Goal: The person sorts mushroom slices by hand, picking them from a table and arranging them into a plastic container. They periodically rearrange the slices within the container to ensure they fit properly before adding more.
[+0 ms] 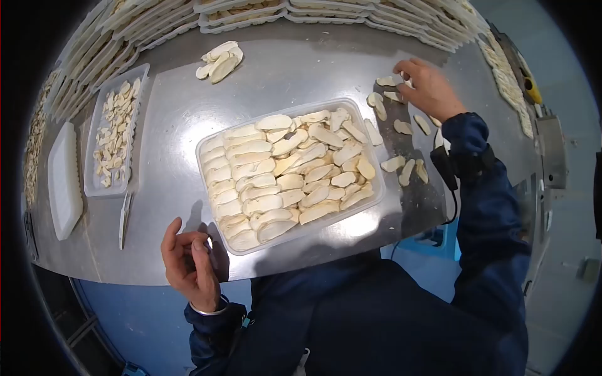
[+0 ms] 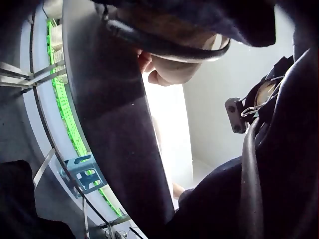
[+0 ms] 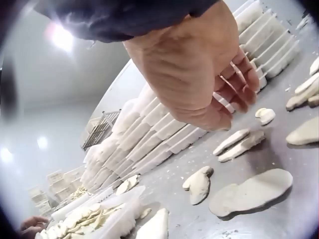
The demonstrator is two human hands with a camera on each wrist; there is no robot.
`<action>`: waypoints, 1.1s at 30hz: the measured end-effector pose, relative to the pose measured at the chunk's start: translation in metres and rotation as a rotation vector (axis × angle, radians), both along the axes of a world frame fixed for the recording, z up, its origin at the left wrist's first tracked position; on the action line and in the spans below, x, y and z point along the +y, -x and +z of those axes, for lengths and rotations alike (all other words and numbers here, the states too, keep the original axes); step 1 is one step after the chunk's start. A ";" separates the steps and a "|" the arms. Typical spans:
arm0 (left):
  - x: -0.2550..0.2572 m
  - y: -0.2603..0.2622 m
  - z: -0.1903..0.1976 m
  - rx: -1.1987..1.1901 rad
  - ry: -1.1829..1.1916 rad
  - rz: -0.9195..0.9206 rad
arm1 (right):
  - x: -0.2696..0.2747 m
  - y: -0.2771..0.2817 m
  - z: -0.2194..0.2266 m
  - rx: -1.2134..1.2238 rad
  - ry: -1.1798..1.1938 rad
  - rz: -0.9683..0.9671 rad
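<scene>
Brushed metal forms the counter point(image 1: 169, 94), with stacked white trays point(image 1: 244, 17) curving along its far edge; past it, the left wrist view catches a blue plastic crate point(image 2: 87, 173).

Near the middle lies a clear tray point(image 1: 313, 224) set slightly askew, lined with pale slices point(image 1: 260, 204): neat overlapping columns toward its left side, a looser layer toward its right. A narrower tray point(image 1: 147, 78) of small pieces point(image 1: 116, 128) sits near the counter's left side, between a white ridged tray point(image 1: 65, 182) and the filled one. Just beside the narrower tray's near end lies a slender tool point(image 1: 123, 220). Farther back, a small pile point(image 1: 221, 61) of slices rests on bare metal.

Over the counter's right side, the right hand point(image 1: 429, 91) hangs palm down above scattered slices point(image 1: 403, 127), its fingers bent with gaps between them; whether the fingertips touch a slice is unclear. Several slices lie singly or in overlapping pairs between the filled tray and the right edge.

Beside the filled tray's near left corner, the left hand point(image 1: 191, 263) is raised at the near edge, fingers loosely curled, thumb up, gripping nothing visible.
</scene>
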State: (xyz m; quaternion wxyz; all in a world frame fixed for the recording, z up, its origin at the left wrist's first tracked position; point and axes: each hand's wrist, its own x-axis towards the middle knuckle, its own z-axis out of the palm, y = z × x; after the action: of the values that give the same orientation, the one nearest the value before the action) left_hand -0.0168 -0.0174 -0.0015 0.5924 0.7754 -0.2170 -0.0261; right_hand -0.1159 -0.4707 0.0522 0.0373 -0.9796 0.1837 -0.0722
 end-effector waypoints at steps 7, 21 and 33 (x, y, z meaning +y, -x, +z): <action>0.000 0.000 -0.001 -0.020 -0.027 0.017 | -0.016 -0.012 -0.023 0.027 -0.042 -0.009; 0.001 0.000 0.000 -0.021 0.000 0.007 | 0.151 -0.056 0.020 -0.224 -0.065 0.523; 0.004 -0.002 -0.002 -0.050 0.019 -0.017 | 0.162 -0.070 0.002 -0.198 -0.012 0.596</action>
State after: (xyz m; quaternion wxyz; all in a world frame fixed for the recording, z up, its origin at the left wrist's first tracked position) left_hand -0.0149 -0.0132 -0.0034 0.5938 0.7684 -0.2386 -0.0096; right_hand -0.0458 -0.3085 0.0541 0.0801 -0.9783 -0.1157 -0.1522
